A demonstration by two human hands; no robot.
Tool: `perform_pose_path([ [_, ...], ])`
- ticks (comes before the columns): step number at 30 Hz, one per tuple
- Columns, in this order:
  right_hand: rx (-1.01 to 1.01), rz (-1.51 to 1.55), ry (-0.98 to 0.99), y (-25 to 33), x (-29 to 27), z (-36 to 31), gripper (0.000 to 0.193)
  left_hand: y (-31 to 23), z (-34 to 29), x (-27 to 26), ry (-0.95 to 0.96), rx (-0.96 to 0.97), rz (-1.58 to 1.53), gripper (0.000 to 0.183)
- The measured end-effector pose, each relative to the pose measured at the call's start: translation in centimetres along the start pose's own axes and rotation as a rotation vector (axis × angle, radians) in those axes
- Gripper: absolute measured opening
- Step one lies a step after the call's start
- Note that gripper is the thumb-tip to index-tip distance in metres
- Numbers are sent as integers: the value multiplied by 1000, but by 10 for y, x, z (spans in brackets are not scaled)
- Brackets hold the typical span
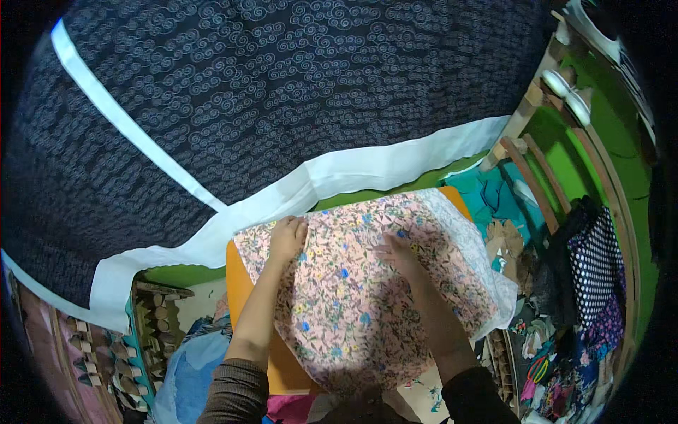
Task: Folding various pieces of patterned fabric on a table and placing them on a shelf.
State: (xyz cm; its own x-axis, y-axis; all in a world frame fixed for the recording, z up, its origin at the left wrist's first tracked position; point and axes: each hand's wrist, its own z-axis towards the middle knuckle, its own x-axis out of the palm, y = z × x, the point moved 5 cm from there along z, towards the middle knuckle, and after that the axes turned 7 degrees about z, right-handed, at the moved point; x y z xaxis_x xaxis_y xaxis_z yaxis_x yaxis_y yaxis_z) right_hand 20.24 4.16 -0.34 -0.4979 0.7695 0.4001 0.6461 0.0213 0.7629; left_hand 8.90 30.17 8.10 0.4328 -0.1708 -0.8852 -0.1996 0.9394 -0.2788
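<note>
A pink floral fabric (353, 283) with blue and yellow flowers lies spread over an orange table (282, 367), hanging past its near edge. Its pale reverse side (462, 233) shows along the right. My left hand (286, 240) rests palm down near the fabric's far left edge, its fingers slightly bent beside a crease. To the right of it, my right hand (399, 256) lies on the cloth with its fingers apart, pointing leftward. Both hands press on the fabric's surface, and neither visibly grasps anything else.
A dark curtain (318, 92) with swirl patterns and a white border (381, 166) hangs beyond the table. Wooden rack rails (537, 177) and a polka-dot cloth (597, 261) stand at the right. Blue denim (191, 374) lies at the lower left, and a scrap heap (544, 367) at the lower right.
</note>
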Motion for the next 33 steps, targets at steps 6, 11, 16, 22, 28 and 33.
perform_pose_path([
  [6,-252,-600,-235,23,-12,47,63,8,38,38,530,-126,-90,60],
  [11,-513,-1240,-345,40,-10,66,56,10,35,37,749,-41,-161,54],
  [16,-96,-774,486,48,12,58,50,-4,59,0,568,-285,-590,15],
  [22,-811,-1432,-447,92,41,36,50,-13,63,-5,108,-200,-145,21],
  [28,-933,-1036,-236,-2,52,-47,45,-123,-28,9,123,-15,166,54],
  [33,-738,-1446,-242,-53,0,-129,45,-211,-163,45,360,141,174,58],
])
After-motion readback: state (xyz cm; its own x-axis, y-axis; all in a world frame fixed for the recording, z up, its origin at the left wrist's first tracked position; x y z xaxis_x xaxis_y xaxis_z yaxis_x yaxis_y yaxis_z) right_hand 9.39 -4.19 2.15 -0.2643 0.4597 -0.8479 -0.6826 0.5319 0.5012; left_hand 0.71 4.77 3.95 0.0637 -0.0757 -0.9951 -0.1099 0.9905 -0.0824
